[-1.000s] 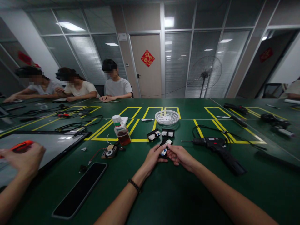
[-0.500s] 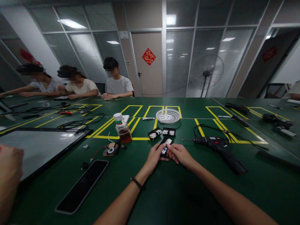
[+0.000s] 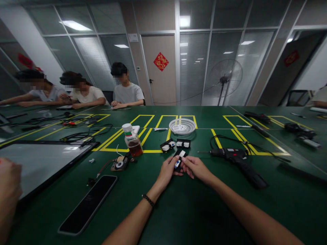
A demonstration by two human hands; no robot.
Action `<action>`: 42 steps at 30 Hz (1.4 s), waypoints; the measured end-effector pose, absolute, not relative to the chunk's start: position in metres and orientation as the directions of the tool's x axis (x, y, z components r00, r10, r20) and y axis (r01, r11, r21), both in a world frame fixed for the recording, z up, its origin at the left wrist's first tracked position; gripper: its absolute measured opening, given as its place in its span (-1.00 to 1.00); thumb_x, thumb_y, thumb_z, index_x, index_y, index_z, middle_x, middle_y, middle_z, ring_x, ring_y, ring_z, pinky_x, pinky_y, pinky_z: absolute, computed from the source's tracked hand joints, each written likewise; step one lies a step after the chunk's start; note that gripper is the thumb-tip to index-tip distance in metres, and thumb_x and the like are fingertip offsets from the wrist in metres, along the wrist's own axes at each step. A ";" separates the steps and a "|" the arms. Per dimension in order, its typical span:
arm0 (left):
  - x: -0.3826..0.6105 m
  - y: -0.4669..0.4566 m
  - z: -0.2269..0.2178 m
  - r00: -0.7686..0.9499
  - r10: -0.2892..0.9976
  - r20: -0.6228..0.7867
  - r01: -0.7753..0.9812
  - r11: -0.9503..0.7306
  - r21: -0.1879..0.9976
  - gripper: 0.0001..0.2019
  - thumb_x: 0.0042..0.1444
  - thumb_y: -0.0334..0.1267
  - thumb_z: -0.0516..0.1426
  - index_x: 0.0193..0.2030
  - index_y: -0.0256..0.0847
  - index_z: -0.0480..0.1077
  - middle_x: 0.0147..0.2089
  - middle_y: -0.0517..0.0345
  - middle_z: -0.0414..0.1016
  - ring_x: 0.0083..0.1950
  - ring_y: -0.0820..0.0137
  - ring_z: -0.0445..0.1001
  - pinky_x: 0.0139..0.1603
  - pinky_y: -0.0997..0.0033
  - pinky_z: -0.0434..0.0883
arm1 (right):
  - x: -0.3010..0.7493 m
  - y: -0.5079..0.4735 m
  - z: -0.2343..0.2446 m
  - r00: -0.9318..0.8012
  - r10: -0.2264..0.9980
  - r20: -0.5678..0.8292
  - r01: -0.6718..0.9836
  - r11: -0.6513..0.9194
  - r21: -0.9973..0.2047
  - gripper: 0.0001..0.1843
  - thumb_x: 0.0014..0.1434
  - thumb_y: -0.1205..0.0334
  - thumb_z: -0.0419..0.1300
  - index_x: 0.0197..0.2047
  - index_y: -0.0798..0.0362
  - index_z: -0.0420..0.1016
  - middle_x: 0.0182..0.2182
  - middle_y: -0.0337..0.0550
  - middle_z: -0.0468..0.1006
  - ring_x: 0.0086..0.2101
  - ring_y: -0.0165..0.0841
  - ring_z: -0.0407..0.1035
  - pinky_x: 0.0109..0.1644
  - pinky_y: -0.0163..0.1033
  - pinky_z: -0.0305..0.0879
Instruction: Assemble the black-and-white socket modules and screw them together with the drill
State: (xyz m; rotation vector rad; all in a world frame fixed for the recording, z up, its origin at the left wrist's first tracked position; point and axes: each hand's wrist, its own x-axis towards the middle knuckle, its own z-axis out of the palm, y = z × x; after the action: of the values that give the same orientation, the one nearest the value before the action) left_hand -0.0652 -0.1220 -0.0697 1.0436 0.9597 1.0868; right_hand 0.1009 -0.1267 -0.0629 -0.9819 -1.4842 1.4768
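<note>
Between my hands, just above the green table, is a small black holder with a white-and-blue insert [image 3: 182, 154]. My left hand [image 3: 169, 167] is closed around its left side. The fingers of my right hand [image 3: 193, 166] pinch it at the right; fingertips cover part of it, so its exact kind is unclear. Just beyond my hands lie two similar black-and-white pieces, a tilted one [image 3: 168, 146] on the left and a straight one [image 3: 183, 144] on the right. Behind them stands a white round plastic basket [image 3: 182, 132].
A power drill [image 3: 236, 156] lies to my right, its bit pointing left. On my left are a bottle of brown liquid [image 3: 134, 146], a small motor-like part [image 3: 120, 164], a phone [image 3: 88, 204] and a large flat screen [image 3: 56, 160]. Another person's hand [image 3: 9, 183] is at the left edge.
The view has shifted slightly, so the scene sits a little further left. Both hands stay on the same small black piece, with hardly any finger movement visible.
</note>
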 end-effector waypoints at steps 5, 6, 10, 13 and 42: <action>-0.066 -0.122 -0.069 0.210 0.974 -0.089 -0.195 0.131 0.972 -0.59 0.12 0.05 0.18 -0.15 -0.33 0.43 -0.37 0.02 0.51 -0.39 0.33 0.55 -0.43 0.29 0.59 | 0.102 -0.126 -0.062 -0.380 0.925 0.030 -0.008 0.029 -1.000 -0.57 0.20 -0.17 0.14 -0.32 0.08 0.44 -0.58 -0.32 0.40 -0.68 -0.54 0.18 -0.71 -0.46 0.07; -0.066 -0.122 -0.069 0.217 0.972 -0.089 -0.193 0.132 0.972 -0.60 0.12 0.04 0.18 -0.14 -0.32 0.43 -0.36 0.03 0.51 -0.38 0.33 0.55 -0.42 0.29 0.59 | 0.102 -0.126 -0.062 -0.378 0.926 0.023 -0.003 0.024 -1.000 -0.57 0.20 -0.16 0.14 -0.32 0.08 0.44 -0.58 -0.32 0.41 -0.69 -0.54 0.19 -0.71 -0.45 0.07; -0.064 -0.123 -0.067 0.221 0.972 -0.082 -0.200 0.127 0.971 -0.60 0.08 0.00 0.23 -0.11 -0.31 0.44 -0.34 0.03 0.51 -0.35 0.32 0.56 -0.40 0.29 0.59 | 0.104 -0.126 -0.062 -0.366 0.931 0.017 0.002 0.020 -1.000 -0.58 0.21 -0.16 0.13 -0.33 0.08 0.42 -0.60 -0.33 0.40 -0.69 -0.53 0.19 -0.71 -0.45 0.07; -0.063 -0.124 -0.068 0.209 0.975 -0.077 -0.193 0.118 0.974 -0.60 0.07 -0.01 0.25 -0.10 -0.31 0.44 -0.33 0.03 0.52 -0.36 0.33 0.56 -0.38 0.30 0.59 | 0.103 -0.128 -0.064 -0.372 0.928 0.019 0.001 0.020 -1.000 -0.57 0.20 -0.17 0.14 -0.34 0.07 0.42 -0.62 -0.35 0.37 -0.69 -0.52 0.19 -0.71 -0.44 0.06; -0.078 -0.119 -0.062 0.157 0.984 -0.079 -0.404 0.137 0.904 -0.58 0.13 -0.04 0.21 -0.02 -0.34 0.39 -0.11 -0.16 0.56 -0.18 0.25 0.60 -0.19 0.27 0.58 | 0.349 -0.147 -0.034 0.307 0.939 -0.157 0.721 -0.337 -0.605 -0.63 -0.19 0.08 0.38 -0.29 0.09 0.60 -0.23 0.15 0.62 -0.24 -0.06 0.50 -0.24 -0.14 0.30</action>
State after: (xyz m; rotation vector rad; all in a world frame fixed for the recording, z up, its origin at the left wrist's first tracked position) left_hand -0.0778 -0.1188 -0.0622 0.8791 0.8490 1.2023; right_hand 0.3485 -0.1465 -0.0341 -2.1557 -1.4763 0.6925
